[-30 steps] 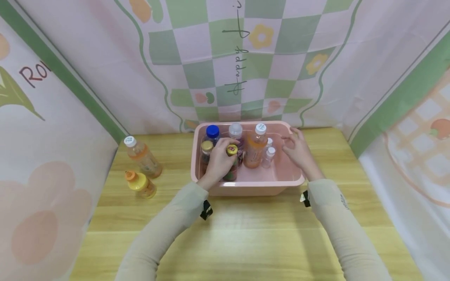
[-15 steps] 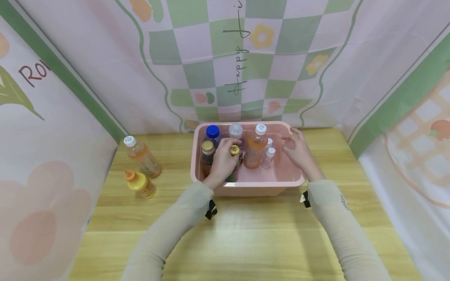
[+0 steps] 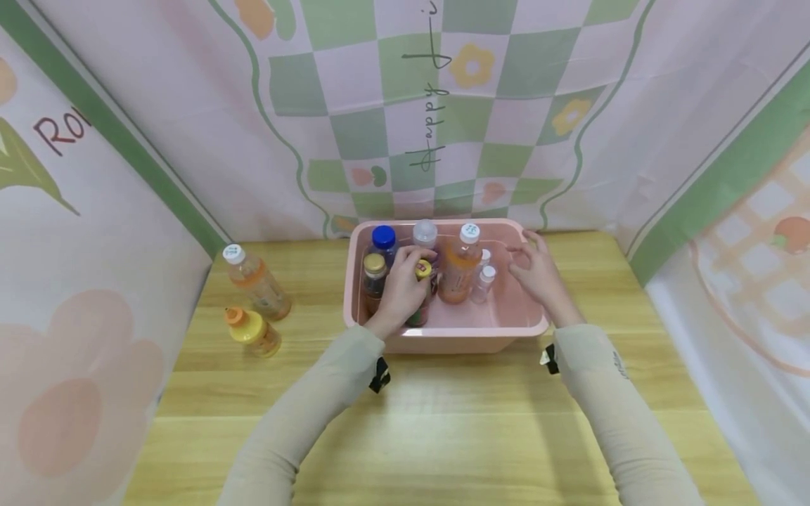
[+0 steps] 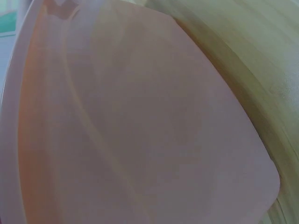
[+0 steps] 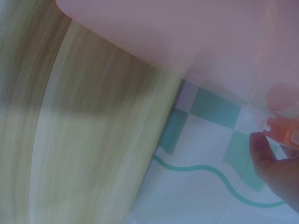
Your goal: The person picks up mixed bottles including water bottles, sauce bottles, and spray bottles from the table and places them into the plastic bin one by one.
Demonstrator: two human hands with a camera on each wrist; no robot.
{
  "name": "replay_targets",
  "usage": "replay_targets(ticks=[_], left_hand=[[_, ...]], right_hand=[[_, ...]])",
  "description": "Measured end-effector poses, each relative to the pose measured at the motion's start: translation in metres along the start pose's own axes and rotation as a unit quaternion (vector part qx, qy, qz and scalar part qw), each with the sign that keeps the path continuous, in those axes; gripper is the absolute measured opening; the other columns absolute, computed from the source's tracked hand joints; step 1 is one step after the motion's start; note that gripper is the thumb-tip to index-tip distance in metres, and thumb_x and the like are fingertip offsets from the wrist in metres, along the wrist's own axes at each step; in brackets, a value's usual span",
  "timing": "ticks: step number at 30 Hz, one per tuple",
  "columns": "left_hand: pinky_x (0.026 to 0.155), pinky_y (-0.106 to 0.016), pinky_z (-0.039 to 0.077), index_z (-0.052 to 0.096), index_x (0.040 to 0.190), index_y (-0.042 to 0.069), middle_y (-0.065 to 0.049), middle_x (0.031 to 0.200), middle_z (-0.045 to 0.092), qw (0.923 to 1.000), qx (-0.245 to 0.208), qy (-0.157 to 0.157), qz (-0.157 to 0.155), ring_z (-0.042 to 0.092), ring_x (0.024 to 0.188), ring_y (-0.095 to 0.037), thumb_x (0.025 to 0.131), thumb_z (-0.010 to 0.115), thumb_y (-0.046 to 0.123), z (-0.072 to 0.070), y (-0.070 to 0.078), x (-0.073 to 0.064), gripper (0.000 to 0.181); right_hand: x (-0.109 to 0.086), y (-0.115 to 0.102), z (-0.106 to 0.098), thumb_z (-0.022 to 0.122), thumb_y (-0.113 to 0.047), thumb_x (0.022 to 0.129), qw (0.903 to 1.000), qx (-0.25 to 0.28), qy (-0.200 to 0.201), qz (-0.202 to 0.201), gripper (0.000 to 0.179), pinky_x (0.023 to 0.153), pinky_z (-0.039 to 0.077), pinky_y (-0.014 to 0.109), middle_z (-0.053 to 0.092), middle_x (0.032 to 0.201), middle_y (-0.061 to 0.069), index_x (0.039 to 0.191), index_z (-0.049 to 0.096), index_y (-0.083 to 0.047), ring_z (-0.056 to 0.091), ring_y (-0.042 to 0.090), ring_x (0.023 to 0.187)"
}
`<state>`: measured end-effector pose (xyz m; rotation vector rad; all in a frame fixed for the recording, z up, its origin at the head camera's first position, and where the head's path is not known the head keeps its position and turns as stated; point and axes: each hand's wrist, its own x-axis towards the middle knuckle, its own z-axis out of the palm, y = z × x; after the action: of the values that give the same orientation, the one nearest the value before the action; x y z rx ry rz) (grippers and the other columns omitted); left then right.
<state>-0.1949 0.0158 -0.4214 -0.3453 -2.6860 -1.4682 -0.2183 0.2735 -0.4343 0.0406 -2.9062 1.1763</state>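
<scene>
A pink plastic basin (image 3: 468, 344) stands on the table with several bottles upright inside. My left hand (image 3: 401, 292) reaches over its front rim and grips a yellow-capped bottle (image 3: 419, 316) near the top; the hand covers much of it. At the right end, my right hand (image 3: 538, 270) holds the basin's rim, some fingers outside it and others inside. In the right wrist view, fingertips (image 5: 261, 147) show beside the basin's outer wall (image 5: 154, 32). The left wrist view is filled by the basin's outer wall (image 4: 154, 112), and the left hand is hidden there.
In the basin stand a blue-capped bottle (image 3: 383, 237), a gold-capped jar (image 3: 374, 281), a clear-capped bottle (image 3: 425, 233), an orange-labelled bottle (image 3: 458, 274) and small clear bottles (image 3: 484, 284). On the table's left are a white-capped bottle (image 3: 259, 284) and a yellow squeeze bottle (image 3: 254, 334).
My left hand has shifted slightly right with the yellow-capped bottle, then stayed almost still over the last half second. The right hand and the basin have not moved.
</scene>
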Motion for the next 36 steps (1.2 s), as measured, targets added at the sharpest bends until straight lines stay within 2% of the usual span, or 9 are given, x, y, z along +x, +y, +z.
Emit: replay_targets(ticks=[11, 16, 23, 25, 33, 36], left_hand=[[0.102, -0.036, 0.05, 0.06, 0.121, 0.011, -0.012, 0.13, 0.051, 0.9998, 0.006, -0.017, -0.005, 0.055, 0.119, -0.026, 0.079, 0.063, -0.01, -0.003, -0.002, 0.001, 0.047], [0.1, -0.038, 0.051, 0.06, 0.121, 0.01, -0.013, 0.127, 0.054, 0.9997, 0.017, -0.015, 0.01, 0.056, 0.117, -0.028, 0.079, 0.065, -0.007, -0.004, -0.001, 0.0, 0.045], [0.101, -0.046, 0.043, 0.058, 0.125, 0.013, -0.014, 0.129, 0.054, 0.9947, 0.096, -0.026, 0.026, 0.054, 0.116, -0.032, 0.083, 0.066, 0.004, -0.004, 0.0, -0.004, 0.043], [0.099, -0.045, 0.043, 0.057, 0.125, 0.013, -0.013, 0.129, 0.054, 0.9936, 0.105, -0.027, 0.031, 0.054, 0.115, -0.032, 0.083, 0.067, 0.005, -0.004, 0.001, -0.005, 0.043], [0.106, -0.045, 0.04, 0.058, 0.124, 0.011, -0.013, 0.128, 0.054, 0.995, 0.087, -0.017, 0.046, 0.052, 0.118, -0.03, 0.085, 0.064, 0.004, -0.007, 0.005, -0.005, 0.041], [0.106, -0.043, 0.043, 0.058, 0.125, 0.011, -0.012, 0.129, 0.054, 0.9958, 0.076, -0.019, 0.049, 0.053, 0.119, -0.028, 0.086, 0.063, 0.004, -0.009, 0.008, -0.004, 0.04]], right_hand=[[0.0, 0.001, 0.001, 0.055, -0.005, 0.088, 1.0, 0.0, 0.001, 0.004, 0.043, 0.112, 0.019, 0.07, 0.009, 0.159, 0.02, 0.129, 0.05, 0.007, 0.016, 0.053, 0.141], [0.001, 0.002, 0.002, 0.054, -0.006, 0.088, 1.0, 0.003, 0.003, 0.005, 0.043, 0.112, 0.018, 0.071, 0.009, 0.16, 0.019, 0.129, 0.05, 0.007, 0.015, 0.053, 0.142], [0.001, 0.003, 0.002, 0.054, -0.006, 0.088, 1.0, 0.002, 0.004, 0.003, 0.043, 0.111, 0.019, 0.07, 0.01, 0.159, 0.02, 0.128, 0.05, 0.007, 0.016, 0.053, 0.141], [0.002, 0.003, 0.002, 0.055, -0.006, 0.088, 1.0, 0.003, 0.005, 0.002, 0.042, 0.111, 0.019, 0.07, 0.011, 0.159, 0.02, 0.128, 0.051, 0.007, 0.016, 0.053, 0.141], [0.002, 0.004, 0.003, 0.054, -0.007, 0.088, 1.0, 0.002, 0.007, -0.001, 0.042, 0.111, 0.018, 0.071, 0.011, 0.159, 0.02, 0.127, 0.051, 0.007, 0.016, 0.053, 0.141], [0.002, 0.004, 0.003, 0.054, -0.007, 0.088, 1.0, 0.001, 0.008, -0.001, 0.042, 0.111, 0.019, 0.071, 0.011, 0.159, 0.02, 0.127, 0.051, 0.007, 0.017, 0.053, 0.141]])
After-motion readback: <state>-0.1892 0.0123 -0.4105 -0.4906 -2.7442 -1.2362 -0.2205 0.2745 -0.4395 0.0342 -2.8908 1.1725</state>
